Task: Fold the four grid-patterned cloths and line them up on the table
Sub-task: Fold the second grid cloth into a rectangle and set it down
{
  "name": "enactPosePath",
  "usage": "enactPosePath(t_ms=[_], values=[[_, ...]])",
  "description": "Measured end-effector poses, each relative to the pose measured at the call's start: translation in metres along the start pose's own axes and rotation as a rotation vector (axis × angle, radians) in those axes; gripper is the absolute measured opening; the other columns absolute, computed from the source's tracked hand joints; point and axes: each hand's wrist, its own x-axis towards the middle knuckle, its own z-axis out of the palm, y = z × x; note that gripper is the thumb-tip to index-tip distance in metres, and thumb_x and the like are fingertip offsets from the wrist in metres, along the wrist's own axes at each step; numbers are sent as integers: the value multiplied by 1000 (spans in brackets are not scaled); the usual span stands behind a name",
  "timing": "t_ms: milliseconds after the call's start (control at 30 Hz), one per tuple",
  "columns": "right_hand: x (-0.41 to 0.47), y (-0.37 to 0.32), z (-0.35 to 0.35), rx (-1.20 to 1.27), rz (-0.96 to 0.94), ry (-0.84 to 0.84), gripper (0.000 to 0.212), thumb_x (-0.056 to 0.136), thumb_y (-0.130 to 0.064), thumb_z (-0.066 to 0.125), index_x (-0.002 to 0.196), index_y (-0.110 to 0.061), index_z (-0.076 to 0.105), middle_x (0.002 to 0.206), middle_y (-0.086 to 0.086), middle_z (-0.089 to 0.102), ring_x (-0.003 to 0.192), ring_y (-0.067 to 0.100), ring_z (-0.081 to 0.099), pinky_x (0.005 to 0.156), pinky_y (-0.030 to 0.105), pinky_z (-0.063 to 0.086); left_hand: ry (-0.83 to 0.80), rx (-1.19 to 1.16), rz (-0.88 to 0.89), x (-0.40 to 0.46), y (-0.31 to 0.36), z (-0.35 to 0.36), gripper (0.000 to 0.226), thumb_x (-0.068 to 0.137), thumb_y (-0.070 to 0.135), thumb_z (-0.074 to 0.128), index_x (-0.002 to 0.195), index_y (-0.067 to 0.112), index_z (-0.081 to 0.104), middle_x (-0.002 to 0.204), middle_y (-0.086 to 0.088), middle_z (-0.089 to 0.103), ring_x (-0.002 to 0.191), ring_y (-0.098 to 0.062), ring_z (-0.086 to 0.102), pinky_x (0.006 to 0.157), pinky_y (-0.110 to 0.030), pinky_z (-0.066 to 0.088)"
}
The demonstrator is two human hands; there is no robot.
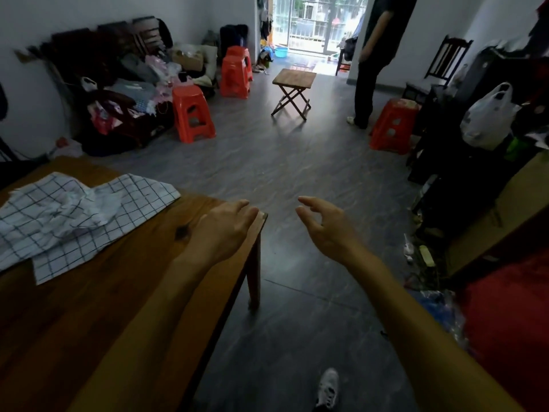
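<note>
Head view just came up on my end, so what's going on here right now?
A person stands at the corner of a wooden table with both arms out. The left hand rests on the table's corner, fingers relaxed, holding nothing. The right hand hangs in the air over the floor, fingers loosely curled, also empty. The grid-patterned cloths lie in a rumpled, overlapping heap at the table's far left, none folded yet and neither hand touching them. Another person stands near the doorway.
</note>
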Motion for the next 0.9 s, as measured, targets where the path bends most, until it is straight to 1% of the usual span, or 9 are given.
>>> enactPosePath(t_ms=[167,300,400,467,600,700,767,833,900], values=[[79,59,-37,29,-95,-75,44,97,-38,49,135,-17,51,135,4,56,123,18,52,97,27,41,52,-39,-156,67,33,23,57,97,53,32,140,19,44,145,-5,45,133,-21,40,110,-41,32],[143,87,-71,13,-157,-119,42,97,-36,50,134,-17,52,134,4,56,122,17,52,92,21,37,103,-12,-223,113,65,24,56,97,53,32,141,19,42,146,-5,43,134,-21,38,111,-42,31],[188,98,-77,20,-190,-144,41,97,-36,50,134,-17,52,133,3,57,122,17,52,91,21,36,130,23,-293,147,74,27,57,97,54,32,142,21,40,148,-5,40,136,-21,36,112,-44,30],[215,108,-72,45,-224,-184,42,97,-36,51,134,-17,53,134,4,56,123,19,52,93,23,38,133,23,-331,169,74,31,57,97,54,32,142,21,40,148,-5,41,136,-21,36,112,-45,30],[273,127,-53,75,-249,-232,43,97,-37,51,134,-16,52,134,4,56,122,18,52,97,27,42,158,-9,-388,216,61,40,55,96,54,34,139,22,45,145,-5,45,133,-21,39,110,-46,33],[325,137,-34,83,-266,-271,42,97,-36,51,134,-16,52,133,5,57,121,18,53,100,32,44,205,-23,-414,264,40,49,54,96,53,35,138,22,46,143,-4,46,131,-21,41,109,-44,33],[360,141,-18,67,-279,-295,42,97,-35,51,134,-15,53,133,4,57,121,18,53,99,30,43,237,-70,-426,300,19,57,55,96,54,36,137,19,48,142,-5,47,131,-22,42,109,-43,33],[396,141,-5,45,-281,-324,41,97,-35,51,133,-16,53,132,3,57,119,17,54,96,27,43,278,-152,-452,339,-3,64,62,91,60,36,133,17,52,139,-7,51,129,-24,45,109,-41,35],[433,139,4,19,-260,-362,42,97,-37,50,134,-18,53,132,3,57,118,16,54,95,28,45,309,-221,-477,376,-20,66,64,88,60,37,130,15,55,137,-8,54,127,-24,48,107,-40,38]])
